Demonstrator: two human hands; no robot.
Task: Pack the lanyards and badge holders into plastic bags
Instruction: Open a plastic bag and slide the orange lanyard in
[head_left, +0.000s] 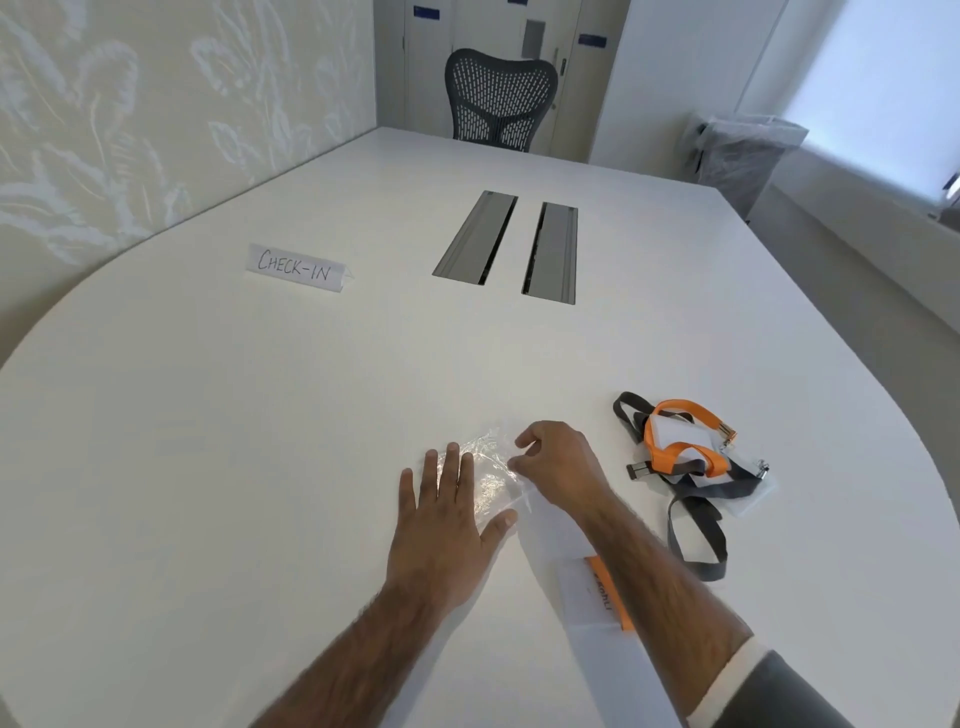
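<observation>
Visibly crinkled clear plastic bag (489, 480), left hand (441, 525) fingers flat on it, right hand (561, 467) fingers pinching its edge.

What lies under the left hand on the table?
A crumpled clear plastic bag, pressed by the flat left hand; the right hand pinches its edge. How far the bag reaches under the palm is hidden.

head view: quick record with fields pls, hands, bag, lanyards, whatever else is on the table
left hand: flat on the plastic bag, fingers straight
right hand: fingers curled at the plastic bag's right edge, seemingly pinching it
plastic bag: clear, crumpled, nothing visible inside
lanyards: orange and dark grey, heaped with badge holders right of the hands, unpacked
white box: orange label, under the right forearm
sign: reads CHECK-IN, far left on the table
</observation>
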